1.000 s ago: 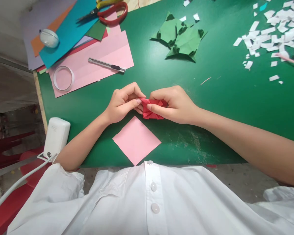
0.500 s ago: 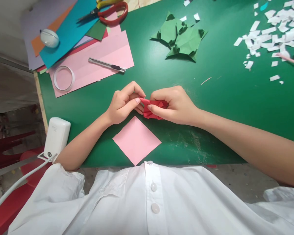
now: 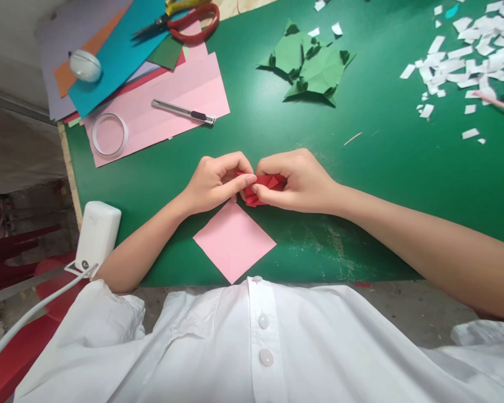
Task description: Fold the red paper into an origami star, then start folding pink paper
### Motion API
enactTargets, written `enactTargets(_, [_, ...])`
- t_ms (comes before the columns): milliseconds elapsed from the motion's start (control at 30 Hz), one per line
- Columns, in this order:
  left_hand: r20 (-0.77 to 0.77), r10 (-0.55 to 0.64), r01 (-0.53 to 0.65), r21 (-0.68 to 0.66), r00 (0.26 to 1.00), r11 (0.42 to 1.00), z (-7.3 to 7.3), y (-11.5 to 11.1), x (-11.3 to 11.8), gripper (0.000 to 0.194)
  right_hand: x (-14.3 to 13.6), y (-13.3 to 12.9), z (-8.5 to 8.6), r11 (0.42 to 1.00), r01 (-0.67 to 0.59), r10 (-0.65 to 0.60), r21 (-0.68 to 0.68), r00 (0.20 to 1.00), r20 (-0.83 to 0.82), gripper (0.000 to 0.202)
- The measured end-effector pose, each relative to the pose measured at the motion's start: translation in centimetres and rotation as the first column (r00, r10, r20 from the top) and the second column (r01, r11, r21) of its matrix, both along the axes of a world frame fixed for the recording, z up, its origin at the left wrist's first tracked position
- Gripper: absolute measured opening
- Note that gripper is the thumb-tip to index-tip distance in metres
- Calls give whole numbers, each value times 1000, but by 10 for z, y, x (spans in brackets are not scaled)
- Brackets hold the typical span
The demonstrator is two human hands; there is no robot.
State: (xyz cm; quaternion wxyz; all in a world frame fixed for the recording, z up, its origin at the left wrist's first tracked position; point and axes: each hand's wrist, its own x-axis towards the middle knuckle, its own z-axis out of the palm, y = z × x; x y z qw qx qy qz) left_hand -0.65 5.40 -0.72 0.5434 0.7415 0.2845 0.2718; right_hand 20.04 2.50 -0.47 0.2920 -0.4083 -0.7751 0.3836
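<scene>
Between my hands is a small piece of folded red paper (image 3: 260,193) with several creased flaps, partly hidden by my fingers. My left hand (image 3: 218,182) pinches its left end between thumb and fingers. From the other side my right hand (image 3: 298,179) grips it, thumb lying over the front. The two thumb tips almost meet. Just below, a square of pink paper (image 3: 235,240) lies flat on the table, turned like a diamond, its top corner near my left fingers.
Two green folded paper shapes (image 3: 319,67) lie beyond my hands on the green table (image 3: 386,168). White paper scraps (image 3: 466,61) are scattered at the far right. Coloured sheets, scissors (image 3: 193,22), a box cutter (image 3: 182,111) and a tape roll (image 3: 109,134) sit upper left; a white power bank (image 3: 98,232) at left.
My left hand has shifted slightly right and down, its thumb now farther over the red paper's edge. My right hand has barely moved, and the pink square stays put.
</scene>
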Motion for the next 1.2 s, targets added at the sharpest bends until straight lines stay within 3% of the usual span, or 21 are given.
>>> enactTargets(367, [22, 29, -28, -79, 999, 996, -4, 2, -3, 25, 7, 3, 4, 996, -55, 52, -77, 998, -43, 28])
enactTargets(600, [54, 48, -40, -140, 997, 989, -4, 2, -1, 24, 5, 4, 5, 998, -38, 35, -41, 997, -69, 28])
enactTargets(800, [27, 110, -102, -224, 994, 969, -5, 1, -1, 35, 6, 3, 5, 999, 45, -45, -27, 999, 7, 26])
enactTargets(1200, [36, 65, -55, -238, 997, 970, -5, 1, -3, 30, 7, 5, 4, 999, 31, -32, -25, 999, -6, 23])
